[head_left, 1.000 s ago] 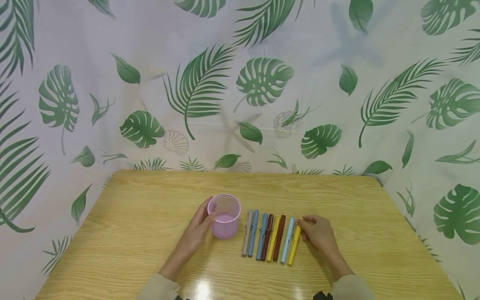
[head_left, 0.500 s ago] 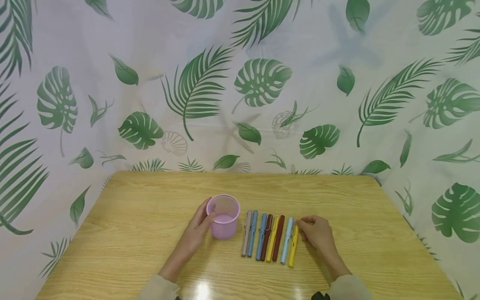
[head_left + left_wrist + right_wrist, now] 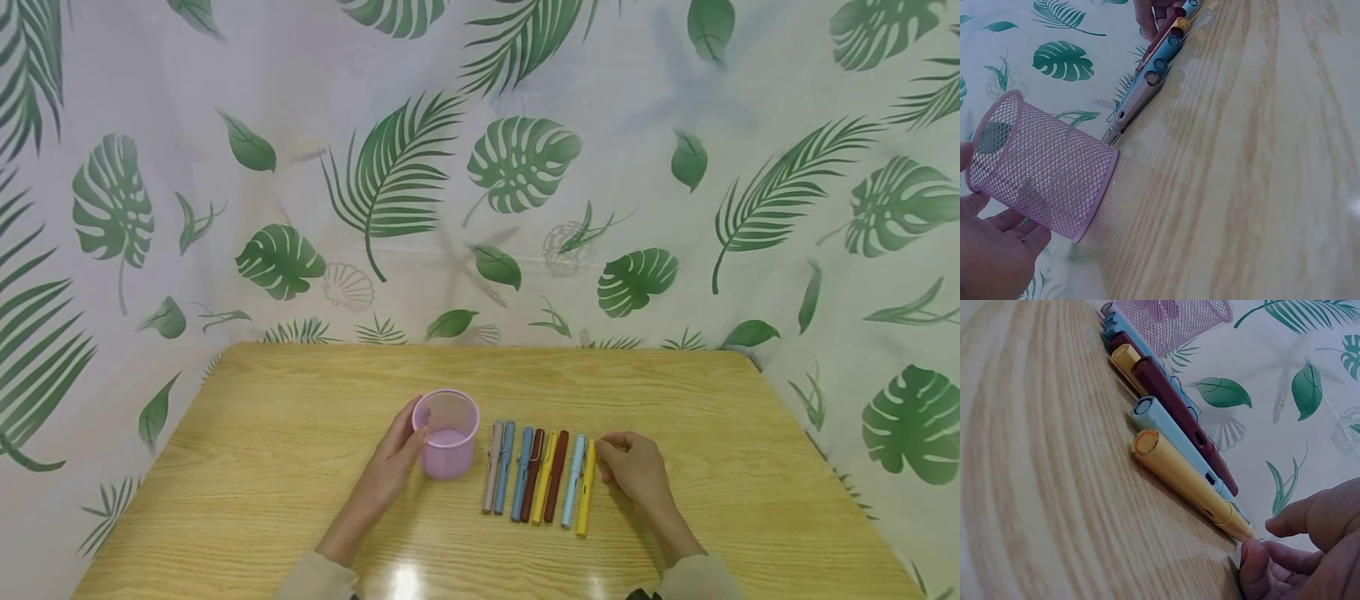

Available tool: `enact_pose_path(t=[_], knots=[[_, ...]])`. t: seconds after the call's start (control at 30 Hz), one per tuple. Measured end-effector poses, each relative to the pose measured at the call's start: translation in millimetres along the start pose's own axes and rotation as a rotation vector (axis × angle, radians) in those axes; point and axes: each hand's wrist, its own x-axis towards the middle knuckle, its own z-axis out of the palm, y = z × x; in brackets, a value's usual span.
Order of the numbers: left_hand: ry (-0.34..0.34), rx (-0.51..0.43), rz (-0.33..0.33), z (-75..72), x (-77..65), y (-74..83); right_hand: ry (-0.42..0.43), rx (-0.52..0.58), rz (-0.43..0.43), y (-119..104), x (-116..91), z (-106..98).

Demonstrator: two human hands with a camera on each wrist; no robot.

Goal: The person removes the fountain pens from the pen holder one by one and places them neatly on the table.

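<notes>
My left hand (image 3: 392, 462) holds a pink mesh pen holder (image 3: 447, 458) standing upright on the table, thumb near its rim and fingers round its far left side. In the left wrist view, the fingers (image 3: 1013, 231) lie against the mesh of the holder. My right hand (image 3: 636, 465) is at the upper end of a yellow pen (image 3: 586, 492), the rightmost of a row of clipped pens. In the right wrist view, one fingertip (image 3: 1252, 553) meets or nearly meets that pen's end, while another finger stands apart above it. A light blue pen (image 3: 573, 483) lies just left of the yellow one.
Left of these lie a dark red pen (image 3: 557, 477), another yellow pen (image 3: 545, 479), a second dark red pen (image 3: 533, 475), two blue pens and a greyish pink pen (image 3: 492, 467) beside the holder. A leaf-patterned curtain (image 3: 420, 317) hangs behind the wooden table (image 3: 300, 400).
The rightmost yellow pen has turned, its upper end shifting left and its lower end nearer me, so it lies straighter. My right fingers now sit at its right side. The left hand stays put.
</notes>
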Motion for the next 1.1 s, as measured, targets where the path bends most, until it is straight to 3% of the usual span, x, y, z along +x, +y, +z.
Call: enact_pose_path(t=[0.23, 0.53, 0.83, 1.1], knots=[[0.011, -0.008, 0.004, -0.7, -1.2, -0.3, 0.026, -0.018, -0.010, 1, 1, 0], [0.024, 0.015, 0.001, -1.1, -4.7, 1.7, 0.023, -0.105, -0.134, -4, 0, -6], [0.063, 0.166, 0.075, -4.4, -10.0, 8.6, 0.061, -0.271, -0.392, -11, -1, -17], [0.073, 0.387, 0.152, -16.0, -13.2, 25.9, 0.018, -0.391, -0.534, -18, -2, -30]])
